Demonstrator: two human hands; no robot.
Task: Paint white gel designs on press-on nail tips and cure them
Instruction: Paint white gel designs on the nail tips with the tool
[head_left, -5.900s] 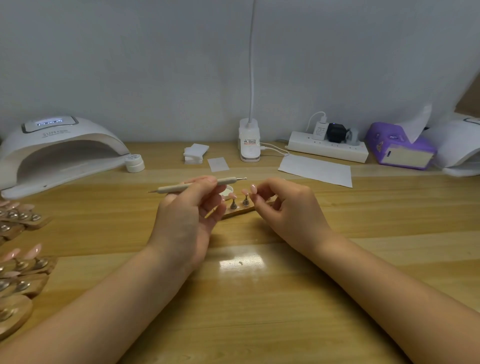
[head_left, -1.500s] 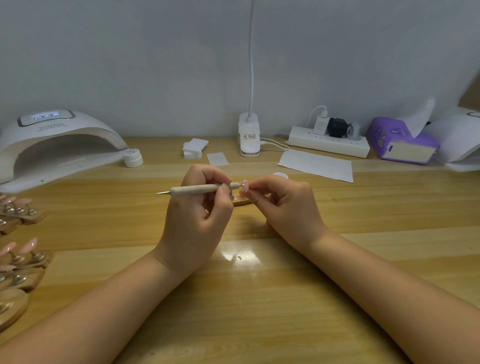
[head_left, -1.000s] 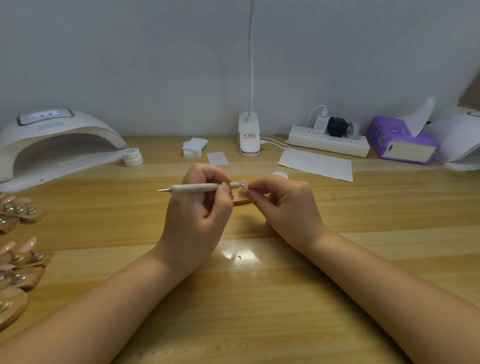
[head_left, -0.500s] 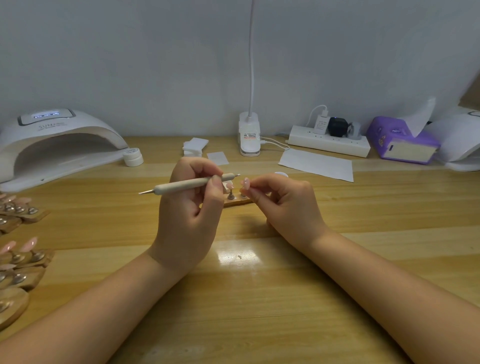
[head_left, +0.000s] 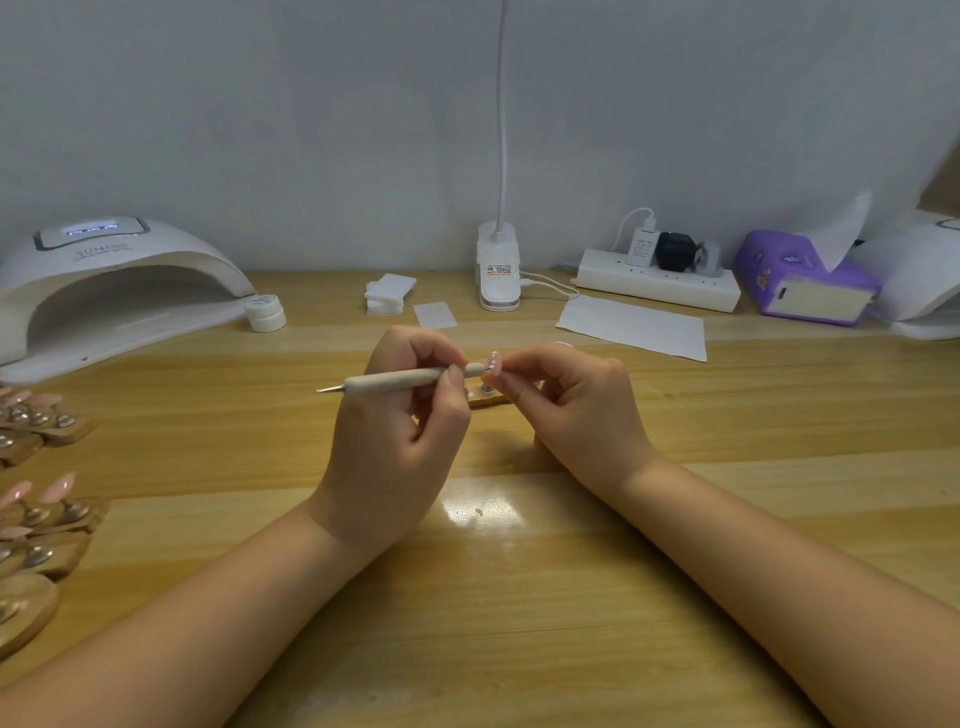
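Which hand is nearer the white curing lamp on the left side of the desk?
Left. The left hand, gripping the dotting pen, sits at desk centre, on the curing lamp's side. The right hand, pinching the nail tip, is farther right.

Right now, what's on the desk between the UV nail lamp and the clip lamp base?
Head view: a small white gel jar, a stack of white pads and one loose pad.

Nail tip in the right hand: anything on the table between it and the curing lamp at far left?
Nothing visible blocks it. The nail tip faces bare table up to the curing lamp; the white jar sits beside the lamp's opening, not across it.
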